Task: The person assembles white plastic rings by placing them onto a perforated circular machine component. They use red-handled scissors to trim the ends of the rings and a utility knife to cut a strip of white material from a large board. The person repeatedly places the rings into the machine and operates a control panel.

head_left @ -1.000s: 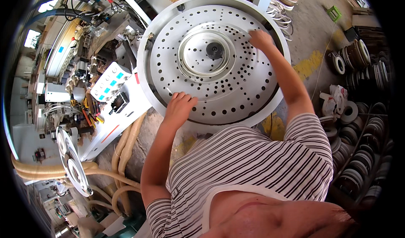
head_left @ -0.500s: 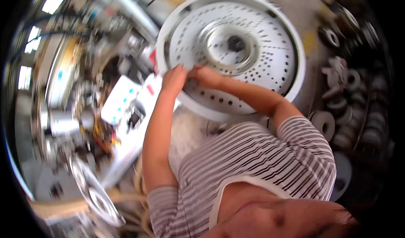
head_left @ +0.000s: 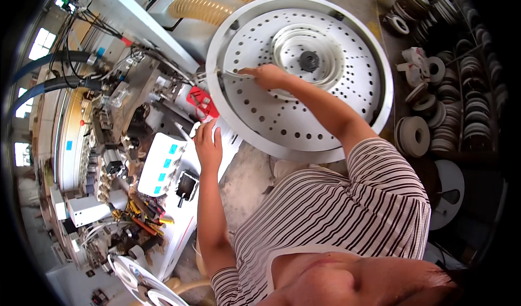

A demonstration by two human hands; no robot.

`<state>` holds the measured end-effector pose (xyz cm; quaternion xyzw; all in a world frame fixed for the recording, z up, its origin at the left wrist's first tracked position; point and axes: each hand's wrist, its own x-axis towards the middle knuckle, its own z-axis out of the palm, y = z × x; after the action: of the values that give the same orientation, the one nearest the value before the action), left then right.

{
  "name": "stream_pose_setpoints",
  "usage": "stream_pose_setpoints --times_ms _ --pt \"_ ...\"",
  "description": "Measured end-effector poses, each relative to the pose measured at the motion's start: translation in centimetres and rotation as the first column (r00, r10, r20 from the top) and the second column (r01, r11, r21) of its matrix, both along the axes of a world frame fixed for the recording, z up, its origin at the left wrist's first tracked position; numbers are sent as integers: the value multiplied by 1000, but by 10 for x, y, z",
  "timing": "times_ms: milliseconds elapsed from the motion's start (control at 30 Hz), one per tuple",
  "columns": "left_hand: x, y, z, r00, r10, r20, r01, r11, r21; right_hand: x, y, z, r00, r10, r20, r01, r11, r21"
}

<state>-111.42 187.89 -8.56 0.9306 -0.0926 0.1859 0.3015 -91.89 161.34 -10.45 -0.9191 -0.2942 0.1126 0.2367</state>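
A large round turntable (head_left: 255,116) with a perforated light-grey disc and raised rim lies in front of me. At its middle sits a coil of white strip (head_left: 282,45) around a dark hub (head_left: 309,61). Above the disc's left side, my right hand (head_left: 268,77) pinches a thin white strip (head_left: 234,74) that runs toward the left rim. My left hand (head_left: 208,146) is over the white machine bench on the left, fingers stretched and apart. Beside its fingertips lie a slim pale pointed thing (head_left: 183,132) and a red piece (head_left: 202,103).
A white panel with blue labels (head_left: 161,165) and a small black box (head_left: 187,185) are on the bench (head_left: 182,230). Ribbed yellowish hoses (head_left: 201,10) pass behind the turntable. Several rolls of strip (head_left: 413,136) stack at right. White reels (head_left: 130,276) stand lower left.
My hands were together at the turntable's left side. The left has moved back and left to the bench, while the right has shifted slightly right and up. The view has steadied.
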Motion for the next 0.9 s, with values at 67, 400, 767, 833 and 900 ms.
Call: stream_pose_setpoints --times_ms 67,400,767,833,900 --pt "4 22 -9 997 41 -63 -47 994 -94 0 4 6 998 61 -18 -61 998 -22" --pt "108 59 -54 900 25 -434 -322 708 -628 54 65 -11 982 141 129 -137 990 -41" --pt "179 63 -52 927 -140 -348 -163 685 -710 24 104 -7 994 -41 103 23 986 168" --pt "181 71 -48 912 -137 -388 -144 777 -613 25 97 -7 996 -47 81 34 987 158" --pt "182 77 -42 932 -94 -351 -88 880 -468 34 89 -13 997 -19 81 6 988 157"
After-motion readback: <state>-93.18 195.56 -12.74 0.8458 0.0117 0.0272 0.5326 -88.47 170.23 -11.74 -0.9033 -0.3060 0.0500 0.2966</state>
